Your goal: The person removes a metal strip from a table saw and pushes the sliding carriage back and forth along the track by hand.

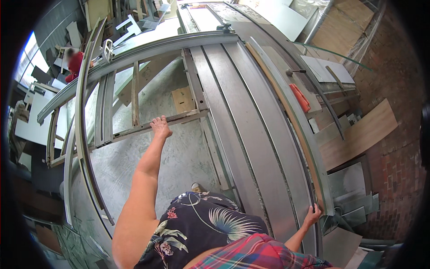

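I stand at a sliding table saw with a long grooved metal table. My left hand reaches forward, its fingers bent over the near bar of the metal side frame. Low on the right, my right hand is closed at the near end of a long narrow strip with a wood-coloured edge. That strip lies along the table's right side. Part of the right hand's grip is hidden.
A long metal fence crosses the far side. Upright metal rails stand at left. A red plastic piece lies right of the strip. Boards lean beyond it. Another person in red is at far left.
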`<state>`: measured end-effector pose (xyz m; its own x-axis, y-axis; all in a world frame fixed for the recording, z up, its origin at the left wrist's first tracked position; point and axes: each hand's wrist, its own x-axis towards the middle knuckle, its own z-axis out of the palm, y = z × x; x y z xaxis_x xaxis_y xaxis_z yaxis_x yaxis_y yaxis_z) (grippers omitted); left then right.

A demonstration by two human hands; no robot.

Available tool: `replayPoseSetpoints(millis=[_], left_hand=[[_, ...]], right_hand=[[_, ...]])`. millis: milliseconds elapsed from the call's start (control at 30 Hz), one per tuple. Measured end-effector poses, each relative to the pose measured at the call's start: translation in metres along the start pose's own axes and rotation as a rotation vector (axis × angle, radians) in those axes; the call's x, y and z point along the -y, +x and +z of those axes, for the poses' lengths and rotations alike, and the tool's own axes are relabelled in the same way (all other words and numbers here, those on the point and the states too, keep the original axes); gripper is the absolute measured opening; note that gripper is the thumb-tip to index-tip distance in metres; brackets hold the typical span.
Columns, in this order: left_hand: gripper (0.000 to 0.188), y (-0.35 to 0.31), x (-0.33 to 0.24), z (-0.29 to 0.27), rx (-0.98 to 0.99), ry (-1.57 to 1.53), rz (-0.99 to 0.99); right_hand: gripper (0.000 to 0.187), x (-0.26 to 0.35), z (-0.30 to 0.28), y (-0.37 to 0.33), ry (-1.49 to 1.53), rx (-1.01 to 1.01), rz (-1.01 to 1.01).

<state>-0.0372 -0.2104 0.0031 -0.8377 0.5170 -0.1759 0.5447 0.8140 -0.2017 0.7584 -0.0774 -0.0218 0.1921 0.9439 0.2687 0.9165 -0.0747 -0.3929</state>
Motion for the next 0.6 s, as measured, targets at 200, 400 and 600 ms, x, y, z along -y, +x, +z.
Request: replayPoseSetpoints(millis=[200,400,600], left_hand=[[0.074,-0.005,0.0,0.0,-0.034,-0.015,-0.004],[0.071,-0.005,-0.001,0.007,-0.067,-0.07,-0.028],[0.071,-0.006,-0.001,0.009,-0.068,-0.086,-0.046]], right_hand=[[0.027,0.04,0.003,0.002,-0.066,-0.019,0.005],[0.024,0.061,0.016,0.007,-0.024,-0.06,-0.028],[0.024,0.074,0.014,0.01,-0.033,-0.004,0.026]])
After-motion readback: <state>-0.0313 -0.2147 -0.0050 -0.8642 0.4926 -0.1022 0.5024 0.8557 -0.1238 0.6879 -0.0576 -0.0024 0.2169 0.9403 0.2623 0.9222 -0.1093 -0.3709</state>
